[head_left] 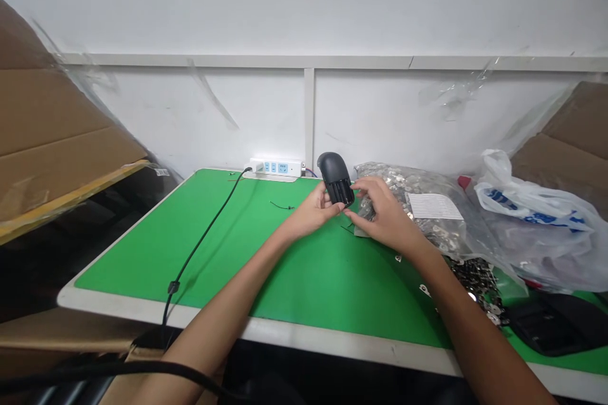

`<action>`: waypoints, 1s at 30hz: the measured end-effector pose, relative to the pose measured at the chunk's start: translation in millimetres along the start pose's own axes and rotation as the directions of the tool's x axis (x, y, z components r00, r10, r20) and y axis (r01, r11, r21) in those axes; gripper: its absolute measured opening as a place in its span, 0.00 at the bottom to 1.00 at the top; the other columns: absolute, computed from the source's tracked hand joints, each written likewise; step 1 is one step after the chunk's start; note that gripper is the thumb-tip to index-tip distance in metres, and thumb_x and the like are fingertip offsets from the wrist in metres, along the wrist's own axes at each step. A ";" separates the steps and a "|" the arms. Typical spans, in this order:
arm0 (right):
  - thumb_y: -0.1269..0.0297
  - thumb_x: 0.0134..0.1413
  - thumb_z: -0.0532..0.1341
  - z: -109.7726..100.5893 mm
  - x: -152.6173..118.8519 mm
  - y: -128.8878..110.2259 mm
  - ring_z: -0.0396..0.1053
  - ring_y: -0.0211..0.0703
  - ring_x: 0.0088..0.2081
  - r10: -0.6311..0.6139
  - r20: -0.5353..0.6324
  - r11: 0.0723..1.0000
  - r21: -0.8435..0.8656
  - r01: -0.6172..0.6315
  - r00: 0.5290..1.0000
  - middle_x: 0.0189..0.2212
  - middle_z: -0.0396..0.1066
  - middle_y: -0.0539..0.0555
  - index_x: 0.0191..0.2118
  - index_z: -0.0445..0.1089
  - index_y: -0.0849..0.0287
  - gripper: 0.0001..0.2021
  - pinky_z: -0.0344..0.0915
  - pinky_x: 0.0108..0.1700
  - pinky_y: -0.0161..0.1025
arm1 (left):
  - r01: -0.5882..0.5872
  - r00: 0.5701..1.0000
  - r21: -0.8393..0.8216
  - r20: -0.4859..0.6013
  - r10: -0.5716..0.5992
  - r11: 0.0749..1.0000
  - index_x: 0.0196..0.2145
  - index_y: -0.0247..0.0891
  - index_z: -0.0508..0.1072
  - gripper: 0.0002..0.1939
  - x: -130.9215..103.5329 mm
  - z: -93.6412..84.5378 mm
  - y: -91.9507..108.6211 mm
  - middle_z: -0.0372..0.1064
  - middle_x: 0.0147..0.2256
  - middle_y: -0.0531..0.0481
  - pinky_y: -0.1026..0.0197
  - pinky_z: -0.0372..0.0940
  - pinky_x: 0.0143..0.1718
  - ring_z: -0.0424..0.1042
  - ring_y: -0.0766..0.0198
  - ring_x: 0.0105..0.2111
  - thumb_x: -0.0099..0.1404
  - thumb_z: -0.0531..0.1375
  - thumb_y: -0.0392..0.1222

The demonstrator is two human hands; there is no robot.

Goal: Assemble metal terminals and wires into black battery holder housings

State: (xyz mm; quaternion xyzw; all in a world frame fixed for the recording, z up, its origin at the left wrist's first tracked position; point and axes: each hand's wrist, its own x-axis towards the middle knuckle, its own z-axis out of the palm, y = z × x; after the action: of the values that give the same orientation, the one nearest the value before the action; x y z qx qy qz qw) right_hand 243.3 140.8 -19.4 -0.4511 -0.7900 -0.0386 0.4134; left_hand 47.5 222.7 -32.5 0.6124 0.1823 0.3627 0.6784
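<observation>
A black plastic housing [334, 169] with a rounded end and long open slots is held up above the green table mat. My left hand [314, 210] grips it from the left, thumb over its lower front and fingers behind. My right hand [380, 207] is at its lower right edge, with the fingertips closed in against that side. Whether a small part sits between the right fingertips cannot be made out. Behind my right hand lies a clear bag of small metal pieces [439, 240] with a white label [434, 207].
A white power strip [280, 168] with a black cable [204, 234] plugged in lies against the wall. Loose dark metal strips [477, 278], a second black plastic part [553, 323] and a white plastic bag [546, 221] are at right. Cardboard [57, 107] stands at left.
</observation>
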 end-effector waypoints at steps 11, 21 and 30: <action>0.71 0.68 0.63 -3.5 1.3 -8.6 0.76 0.56 0.53 -0.271 -0.011 0.942 -0.209 0.263 0.962 0.48 0.78 0.59 0.50 0.68 0.53 0.09 0.73 0.55 0.57 | 0.259 0.964 -0.214 0.005 -0.264 0.942 0.47 0.33 0.76 0.19 -4.4 -9.1 18.1 0.80 0.44 0.44 0.63 0.70 0.44 0.80 0.63 0.40 0.58 0.72 0.37; 0.71 0.67 0.63 2.3 1.4 -17.2 0.77 0.53 0.53 -0.191 -0.044 0.982 -0.006 0.190 0.981 0.46 0.79 0.57 0.50 0.68 0.52 0.10 0.74 0.56 0.55 | 0.351 0.934 -0.300 0.174 -0.311 0.887 0.43 0.32 0.78 0.14 -4.4 -16.4 16.5 0.82 0.43 0.39 0.60 0.72 0.46 0.81 0.59 0.39 0.57 0.67 0.35; 0.72 0.63 0.62 3.4 2.6 -25.1 0.74 0.50 0.42 -0.191 -0.041 0.977 0.092 0.194 0.981 0.38 0.74 0.54 0.46 0.67 0.52 0.10 0.72 0.46 0.49 | 0.489 0.860 -0.367 0.355 -0.367 0.791 0.43 0.29 0.78 0.18 -7.3 -10.2 10.1 0.82 0.43 0.33 0.58 0.70 0.47 0.81 0.56 0.39 0.57 0.61 0.41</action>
State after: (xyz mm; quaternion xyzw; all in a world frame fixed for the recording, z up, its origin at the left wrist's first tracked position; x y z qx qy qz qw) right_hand 221.8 129.2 -12.0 -0.3516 -0.8242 -0.0480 0.4414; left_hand 32.8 224.5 -26.1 0.4256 0.1370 0.1444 0.8827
